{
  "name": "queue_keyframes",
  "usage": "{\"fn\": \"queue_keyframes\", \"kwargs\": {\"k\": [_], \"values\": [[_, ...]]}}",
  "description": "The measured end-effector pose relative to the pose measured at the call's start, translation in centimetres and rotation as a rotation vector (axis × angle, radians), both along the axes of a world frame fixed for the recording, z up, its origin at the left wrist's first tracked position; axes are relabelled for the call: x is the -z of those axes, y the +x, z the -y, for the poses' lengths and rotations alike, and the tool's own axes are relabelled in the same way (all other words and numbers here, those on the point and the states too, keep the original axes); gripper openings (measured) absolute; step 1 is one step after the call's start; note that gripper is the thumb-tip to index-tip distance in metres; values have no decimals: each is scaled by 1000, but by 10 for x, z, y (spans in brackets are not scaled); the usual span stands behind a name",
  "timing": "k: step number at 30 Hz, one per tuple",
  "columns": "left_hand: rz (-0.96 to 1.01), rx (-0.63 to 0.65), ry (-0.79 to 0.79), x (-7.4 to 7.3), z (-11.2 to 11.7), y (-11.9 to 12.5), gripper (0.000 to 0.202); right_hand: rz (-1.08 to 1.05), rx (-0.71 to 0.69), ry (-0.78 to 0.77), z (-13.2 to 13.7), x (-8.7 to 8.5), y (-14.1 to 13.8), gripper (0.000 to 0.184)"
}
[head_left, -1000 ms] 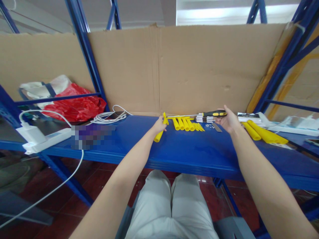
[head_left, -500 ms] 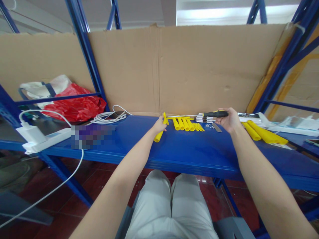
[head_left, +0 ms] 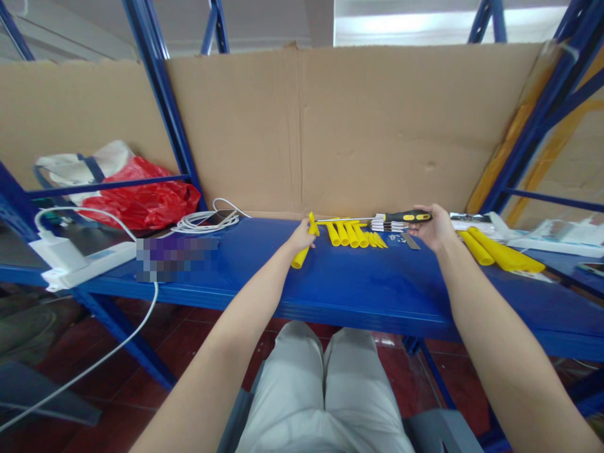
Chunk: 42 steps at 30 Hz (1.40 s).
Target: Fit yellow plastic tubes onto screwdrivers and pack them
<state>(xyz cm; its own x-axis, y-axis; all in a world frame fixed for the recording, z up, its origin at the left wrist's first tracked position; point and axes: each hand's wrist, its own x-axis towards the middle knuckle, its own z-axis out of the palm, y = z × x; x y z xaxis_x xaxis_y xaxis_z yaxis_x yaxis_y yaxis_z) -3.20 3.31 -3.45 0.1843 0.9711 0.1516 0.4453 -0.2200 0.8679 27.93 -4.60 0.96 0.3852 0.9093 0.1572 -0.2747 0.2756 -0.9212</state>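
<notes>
My left hand [head_left: 302, 237] is closed around a yellow plastic tube-like part [head_left: 299, 259], held over the front half of the blue shelf. In my right hand [head_left: 436, 228] is a screwdriver [head_left: 408, 216] with a black and yellow handle, its long shaft lying level toward the left. The tip meets the upper end of the yellow part; whether it sits in a screw is too small to see. Between my hands lie several yellow tubes [head_left: 350, 235] in a row, small pointed yellow pieces [head_left: 376, 240], tiny metal bits [head_left: 396, 238] and a flat metal blade [head_left: 411, 242].
Beside the tubes is a stack of white-and-black strips [head_left: 387, 224]. Larger yellow pieces [head_left: 504, 253] lie on the right. To the left are a coiled white cable [head_left: 202, 221], a power strip [head_left: 94, 264] and a red plastic bag [head_left: 141, 198]. Cardboard [head_left: 377, 126] closes off the back.
The screwdriver has turned about its length, so more of the handle's yellow shows. Both hands and the yellow part stay in nearly the same places.
</notes>
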Motion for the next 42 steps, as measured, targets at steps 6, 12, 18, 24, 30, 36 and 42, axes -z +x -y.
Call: {"fn": "queue_keyframes", "kwargs": {"k": [6, 12, 18, 24, 30, 36, 42], "values": [[-13, -5, 3, 0, 0, -1, 57, 27, 5, -6, -2, 2, 1, 10], [-28, -2, 7, 0, 0, -1, 58, -12, 24, 24, -4, 1, 2, 4], [-17, 9, 9, -2, 2, 1, 56, 4, 28, 27, 0, 0, -1, 4], [-8, 13, 1, -2, 2, 1, 54, -2, 53, -39, 4, -3, -7, 4], [-5, 8, -4, 0, -1, 1, 54, 2, 37, -3, -4, 0, 0, 6], [15, 11, -5, -1, 1, 1, 58, -29, 26, 25, 0, -1, -2, 8], [0, -6, 3, -1, 2, 1, 57, 25, 10, -47, 2, -1, -3, 11]]}}
